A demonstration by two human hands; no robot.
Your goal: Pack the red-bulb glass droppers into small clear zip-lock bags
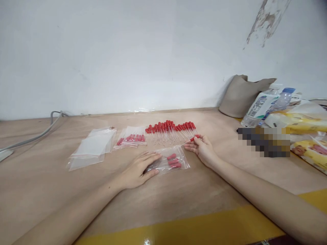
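Observation:
My left hand (139, 170) lies with its fingers stretched out on the left end of a clear zip bag (162, 166), which holds several red-bulbed droppers (174, 161). Between the thumb and fingers of my right hand (201, 148) is a dropper (195, 137) pinched by its red bulb, its thin clear tube pointing left over the bag's upper right corner. Whether the tip is inside the bag I cannot tell. Just behind, a row of loose droppers (166, 126) lies with red bulbs toward the wall and tubes toward me.
To the left are filled dropper bags (131, 137) and a stack of flat zip bags (93, 146). A grey cable (43, 133) runs at far left. On the right stand a grey-brown bag (236, 97), plastic bottles (263, 105) and yellow packets (310, 151). A white wall (114, 58) bounds the back.

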